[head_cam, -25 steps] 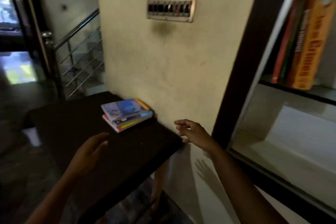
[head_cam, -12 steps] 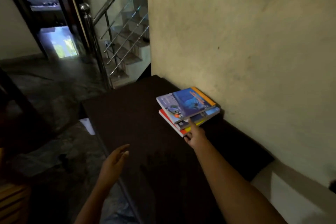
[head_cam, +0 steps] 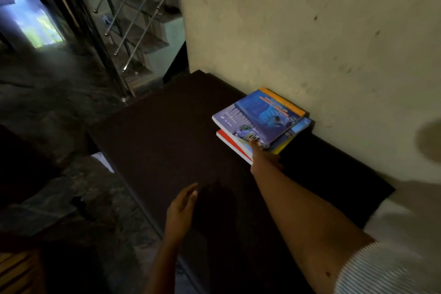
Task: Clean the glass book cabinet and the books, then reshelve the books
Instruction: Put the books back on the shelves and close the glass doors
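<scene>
Head view: right hand [head_cam: 263,156] seemingly pinches the near corner of the book stack [head_cam: 260,119] on the dark table [head_cam: 162,131] by the wall [head_cam: 310,31], left hand [head_cam: 181,207] hovers open and empty; a one-corner lift could let the lower books slip out.

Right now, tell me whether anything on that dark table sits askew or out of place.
The book stack by the wall is untidy: the blue top book lies twisted over the red-edged book beneath, whose corner juts out. The right hand touches the stack's near corner. Nothing else stands out.
</scene>
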